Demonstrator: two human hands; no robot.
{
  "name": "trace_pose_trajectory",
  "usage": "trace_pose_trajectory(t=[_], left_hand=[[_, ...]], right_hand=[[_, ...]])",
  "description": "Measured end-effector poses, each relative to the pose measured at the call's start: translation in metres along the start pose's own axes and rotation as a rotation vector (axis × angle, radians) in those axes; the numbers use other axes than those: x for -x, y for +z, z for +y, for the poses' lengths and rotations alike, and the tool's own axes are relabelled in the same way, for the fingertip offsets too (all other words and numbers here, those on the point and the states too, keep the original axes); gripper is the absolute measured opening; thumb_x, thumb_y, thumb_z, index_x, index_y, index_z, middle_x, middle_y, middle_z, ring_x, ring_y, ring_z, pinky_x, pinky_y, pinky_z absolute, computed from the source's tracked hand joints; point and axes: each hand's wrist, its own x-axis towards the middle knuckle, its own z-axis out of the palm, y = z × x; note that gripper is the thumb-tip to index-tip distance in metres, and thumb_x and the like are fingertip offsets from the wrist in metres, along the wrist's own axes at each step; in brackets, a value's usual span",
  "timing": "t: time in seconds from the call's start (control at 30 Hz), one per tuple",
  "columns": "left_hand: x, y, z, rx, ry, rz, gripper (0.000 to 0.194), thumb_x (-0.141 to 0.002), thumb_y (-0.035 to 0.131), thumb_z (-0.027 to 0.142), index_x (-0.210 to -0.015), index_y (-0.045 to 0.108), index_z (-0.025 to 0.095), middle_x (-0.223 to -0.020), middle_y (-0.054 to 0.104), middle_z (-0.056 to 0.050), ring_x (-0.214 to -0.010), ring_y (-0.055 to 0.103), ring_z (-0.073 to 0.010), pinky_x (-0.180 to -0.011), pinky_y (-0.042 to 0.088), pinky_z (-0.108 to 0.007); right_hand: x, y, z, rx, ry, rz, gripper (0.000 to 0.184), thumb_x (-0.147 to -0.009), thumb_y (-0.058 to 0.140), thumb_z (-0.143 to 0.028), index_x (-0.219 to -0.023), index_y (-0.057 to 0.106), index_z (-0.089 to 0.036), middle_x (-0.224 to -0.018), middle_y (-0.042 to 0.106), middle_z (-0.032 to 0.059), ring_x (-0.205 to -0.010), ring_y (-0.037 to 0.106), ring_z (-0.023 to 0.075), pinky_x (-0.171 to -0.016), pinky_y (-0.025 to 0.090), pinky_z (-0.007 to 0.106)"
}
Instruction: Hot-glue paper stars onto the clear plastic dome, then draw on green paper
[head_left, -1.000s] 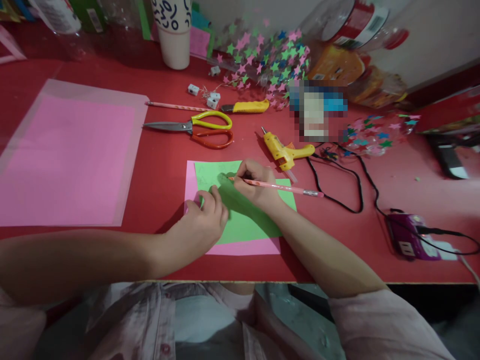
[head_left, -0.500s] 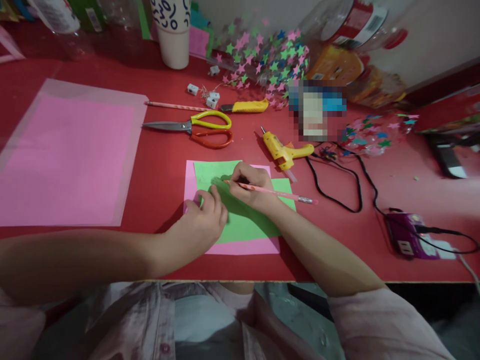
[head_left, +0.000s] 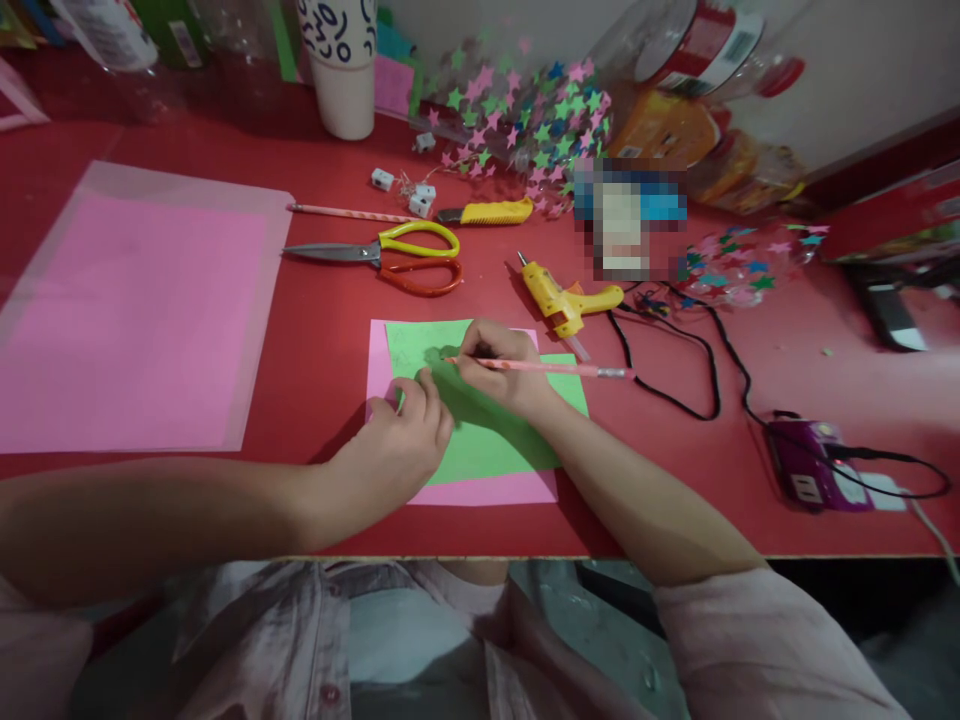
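Observation:
My right hand [head_left: 496, 362] grips a pink pencil [head_left: 555, 369], its tip at the upper left part of a green paper sheet [head_left: 495, 440]. Faint pencil marks show near the tip, though I cannot make out their shape. Resting on the sheet's left side is my left hand [head_left: 411, 425], fingers spread and slightly bent, holding nothing. Beneath the green sheet lies a pink paper [head_left: 487, 490], showing along its left and lower edges.
Beyond the papers lie scissors [head_left: 375, 253], a second pencil [head_left: 352, 213], a yellow utility knife [head_left: 495, 211] and a yellow glue gun [head_left: 566, 300]. Larger pink sheets [head_left: 150, 320] cover the left. A black cord [head_left: 712, 370] and a purple box [head_left: 810, 465] are at right.
The pencil's eraser end has swung up a little in my right hand, so the pencil lies flatter across the view. My left hand stays in place on the green sheet.

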Motion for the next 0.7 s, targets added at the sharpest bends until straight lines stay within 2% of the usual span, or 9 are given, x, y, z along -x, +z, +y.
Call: trace_pose_trajectory(t=[0.17,0.3,0.4,0.5,0.63,0.7], left_hand=[[0.001,0.002,-0.002,0.034,0.008,-0.013,0.037,-0.087,0.036,0.003,-0.114,0.06,-0.002,-0.12,0.063,-0.028,-0.09,0.066,-0.0287,-0.054,0.049,-0.03],[0.001,0.007,-0.003,0.063,-0.012,0.004,0.03,-0.088,0.04,0.008,-0.107,0.061,-0.002,-0.114,0.065,-0.03,-0.098,0.065,-0.0313,-0.077,0.051,-0.037],[0.0,0.01,-0.005,0.061,-0.049,0.002,0.03,-0.091,0.042,0.013,-0.11,0.059,-0.002,-0.107,0.067,-0.029,-0.094,0.066,-0.0313,-0.077,0.05,-0.038],[-0.002,0.01,-0.007,0.093,-0.037,-0.027,0.032,-0.09,0.041,0.011,-0.115,0.057,-0.001,-0.104,0.067,-0.026,-0.094,0.066,-0.0307,-0.075,0.05,-0.037],[-0.005,0.013,-0.01,0.144,0.049,0.0,0.035,-0.09,0.039,0.011,-0.115,0.058,-0.004,-0.126,0.057,-0.033,-0.11,0.061,-0.0346,-0.088,0.048,-0.042],[-0.006,0.015,-0.009,0.162,0.061,0.016,0.037,-0.091,0.037,0.012,-0.119,0.055,-0.005,-0.13,0.053,-0.035,-0.115,0.058,-0.0367,-0.091,0.047,-0.044]], right_hand=[[-0.004,-0.007,-0.001,-0.249,0.175,0.126,0.023,-0.085,0.05,-0.036,-0.067,0.045,-0.022,-0.047,0.049,-0.0066,-0.038,0.038,0.0073,-0.039,0.029,0.022],[-0.002,-0.01,-0.003,-0.279,0.22,0.079,0.027,-0.089,0.048,-0.041,-0.071,0.048,-0.022,-0.047,0.051,-0.0066,-0.036,0.039,0.0066,-0.036,0.028,0.02],[-0.001,-0.01,-0.002,-0.248,0.188,-0.028,0.02,-0.083,0.059,-0.036,-0.072,0.052,-0.02,-0.057,0.055,-0.0048,-0.046,0.048,0.0071,-0.043,0.036,0.02],[-0.003,-0.01,0.001,-0.182,0.11,-0.055,0.01,-0.075,0.063,-0.025,-0.075,0.054,-0.019,-0.062,0.054,-0.0052,-0.053,0.047,0.0073,-0.049,0.037,0.021],[-0.008,-0.009,0.003,-0.142,0.047,-0.001,0.005,-0.072,0.058,-0.019,-0.072,0.053,-0.02,-0.062,0.051,-0.0054,-0.054,0.043,0.0072,-0.049,0.033,0.022],[-0.009,-0.008,0.004,-0.111,0.03,-0.001,0.008,-0.072,0.058,-0.02,-0.069,0.051,-0.02,-0.061,0.05,-0.0053,-0.055,0.043,0.0078,-0.05,0.032,0.022]])
